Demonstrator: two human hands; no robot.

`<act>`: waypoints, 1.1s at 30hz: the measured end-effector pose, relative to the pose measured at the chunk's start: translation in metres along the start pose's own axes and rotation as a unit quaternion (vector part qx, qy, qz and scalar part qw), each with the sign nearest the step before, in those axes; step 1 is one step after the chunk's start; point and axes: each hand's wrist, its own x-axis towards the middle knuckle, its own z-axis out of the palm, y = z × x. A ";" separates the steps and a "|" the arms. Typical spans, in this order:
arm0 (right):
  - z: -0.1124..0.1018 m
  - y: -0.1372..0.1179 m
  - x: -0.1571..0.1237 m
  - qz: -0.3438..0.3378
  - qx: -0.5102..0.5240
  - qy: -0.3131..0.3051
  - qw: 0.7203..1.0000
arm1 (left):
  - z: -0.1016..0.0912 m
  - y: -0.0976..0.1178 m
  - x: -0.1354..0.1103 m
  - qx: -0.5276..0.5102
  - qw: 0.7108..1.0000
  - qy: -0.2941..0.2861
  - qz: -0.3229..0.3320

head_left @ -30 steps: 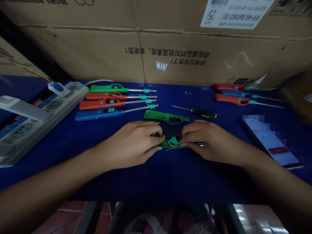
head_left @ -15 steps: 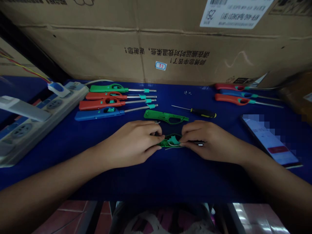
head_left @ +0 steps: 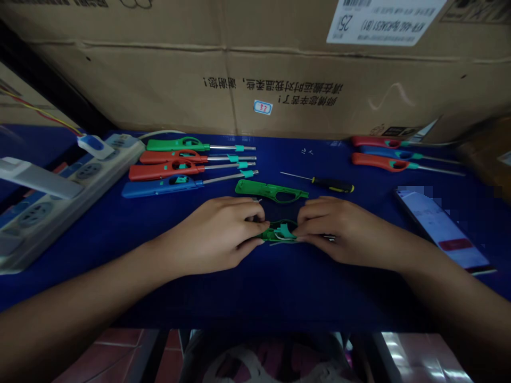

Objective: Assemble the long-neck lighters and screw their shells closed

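Observation:
Between my hands lies an opened green lighter body (head_left: 268,234), with a teal trigger (head_left: 283,230) and a thin wire showing inside it. My left hand (head_left: 227,231) is closed on its left end, fingertips pinching the shell. My right hand (head_left: 335,226) pinches the other end near the trigger, and a bit of metal tube shows beneath those fingers. Just beyond my hands, the other green shell half (head_left: 271,190) rests on the blue table. A black and yellow screwdriver (head_left: 332,184) lies to its right, with small screws (head_left: 307,151) behind it.
Several long-necked lighters (head_left: 167,169) lie in a row at the left, beside a white power strip (head_left: 80,186). More lighters (head_left: 379,161) are at the right, behind a phone (head_left: 445,229). A large cardboard box (head_left: 159,90) stands along the back.
My right fingers have shifted very slightly at the trigger end of the lighter body. My left hand keeps its pinch, and the other things stay in place.

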 end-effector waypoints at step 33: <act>0.008 0.002 0.005 0.197 0.079 0.049 0.976 | 0.000 0.004 0.001 0.042 0.998 -0.033 0.034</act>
